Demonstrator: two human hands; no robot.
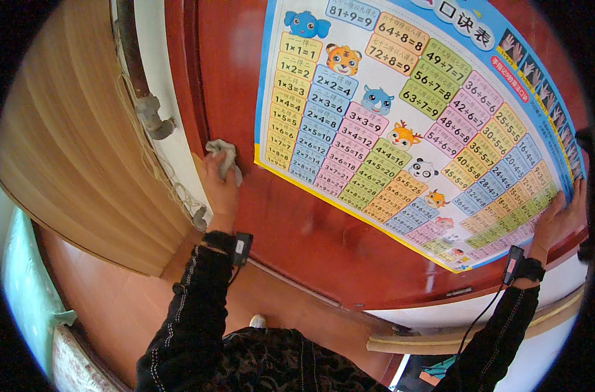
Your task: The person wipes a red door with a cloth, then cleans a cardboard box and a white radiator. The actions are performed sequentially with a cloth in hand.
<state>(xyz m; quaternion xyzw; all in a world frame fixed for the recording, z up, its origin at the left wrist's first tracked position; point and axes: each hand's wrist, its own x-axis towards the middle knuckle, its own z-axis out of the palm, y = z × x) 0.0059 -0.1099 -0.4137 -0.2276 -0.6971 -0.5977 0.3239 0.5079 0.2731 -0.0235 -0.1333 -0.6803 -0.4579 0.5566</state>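
My left hand [221, 188] presses a crumpled pale cloth [224, 154] against the left part of a red door [297, 230], near its frame. A poster of multiplication and division tables [346, 127] with cartoon animal heads and a blue and yellow border covers much of the door. At the far right, my right hand [559, 215] rests on the poster's lower right edge, its fingers spread. Both wrists bear black straps with small dark devices.
A wooden panel [96, 147] stands at the left, beside a dark pipe [133, 59] with string hanging along it. Below the door lies a reddish-brown floor [273, 289]. A light wooden ledge [425, 343] is at the lower right, a pale green cloth [25, 289] at the lower left.
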